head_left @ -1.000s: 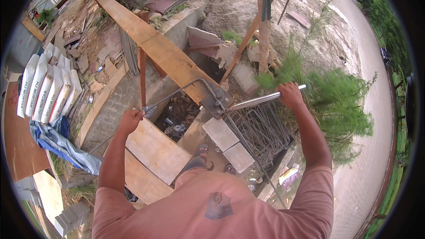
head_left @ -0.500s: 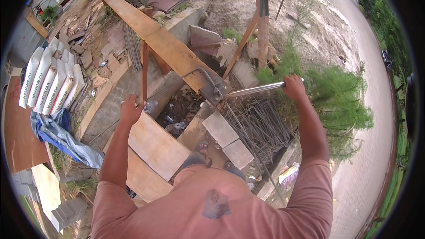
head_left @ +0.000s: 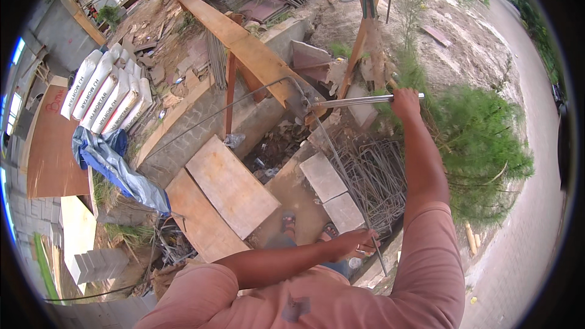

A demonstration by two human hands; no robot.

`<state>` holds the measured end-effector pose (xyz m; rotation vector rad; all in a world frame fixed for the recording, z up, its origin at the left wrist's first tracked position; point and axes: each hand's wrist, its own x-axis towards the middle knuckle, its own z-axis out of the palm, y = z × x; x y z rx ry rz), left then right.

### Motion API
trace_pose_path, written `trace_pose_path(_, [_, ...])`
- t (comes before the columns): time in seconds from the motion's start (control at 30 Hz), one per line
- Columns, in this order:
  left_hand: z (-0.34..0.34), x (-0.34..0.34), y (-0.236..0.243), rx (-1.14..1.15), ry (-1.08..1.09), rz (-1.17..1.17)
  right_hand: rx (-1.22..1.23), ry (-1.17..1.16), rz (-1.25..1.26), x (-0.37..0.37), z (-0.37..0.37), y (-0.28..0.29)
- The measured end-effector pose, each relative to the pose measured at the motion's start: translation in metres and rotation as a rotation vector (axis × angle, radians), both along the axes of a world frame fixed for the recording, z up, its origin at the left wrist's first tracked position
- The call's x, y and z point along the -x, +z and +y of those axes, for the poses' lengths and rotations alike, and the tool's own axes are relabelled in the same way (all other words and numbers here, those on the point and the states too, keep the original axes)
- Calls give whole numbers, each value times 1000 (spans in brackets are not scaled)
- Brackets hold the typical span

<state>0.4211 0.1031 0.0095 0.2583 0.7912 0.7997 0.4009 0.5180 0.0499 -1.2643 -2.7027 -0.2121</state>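
A thin steel rod (head_left: pixel 339 161) runs from the bending jig (head_left: pixel 300 105) down toward my body. Its other part stretches left above the concrete block wall, with a sharp bend at the jig. My right hand (head_left: pixel 405 103) is closed around the silvery metal pipe (head_left: pixel 356 102), which reaches from the jig to the right. Crossing in front of my body, my left hand (head_left: pixel 358 244) has its fingers round the rod near its lower end. The jig sits on the end of a long wooden plank (head_left: pixel 244 42).
Bent steel stirrups (head_left: pixel 378 173) lie in a heap beside two pale blocks (head_left: pixel 324 176). Two wooden boards (head_left: pixel 231 186) rest left of my feet. Stacked mortar bags (head_left: pixel 109 94) and a blue tarp (head_left: pixel 119 164) stand farther left. A green bush (head_left: pixel 481 146) spreads at right.
My left hand has left the rod's left side and crossed rightward to its lower part. My right hand still grips the pipe. The view has shifted slightly.
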Motion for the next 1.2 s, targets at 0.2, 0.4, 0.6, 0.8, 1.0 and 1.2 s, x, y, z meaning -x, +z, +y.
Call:
trace_pose_path(0.2, [-35, -9, -12, -165, 121, 26, -23, -63, 19, -13, -26, -6])
trace_pose_path(0.4, [-109, 54, -12, -85, 219, 221, 19, -202, 47, -43, -95, 2])
trace_pose_path(0.6, [-166, 168, 1, -67, 193, 563, 63, -319, 49, -60, -186, 17])
trace_pose_path(0.8, [-196, 315, -9, -343, 54, 1838, 174, -352, 238, -34, -315, 41])
trace_pose_path(1.0, [-197, 343, -7, -144, 24, 2194, 316, -383, 278, -34, -347, 45])
trace_pose_path(1.2, [-211, 323, 1, -170, 119, 2164, 448, -278, 184, -55, -311, 55])
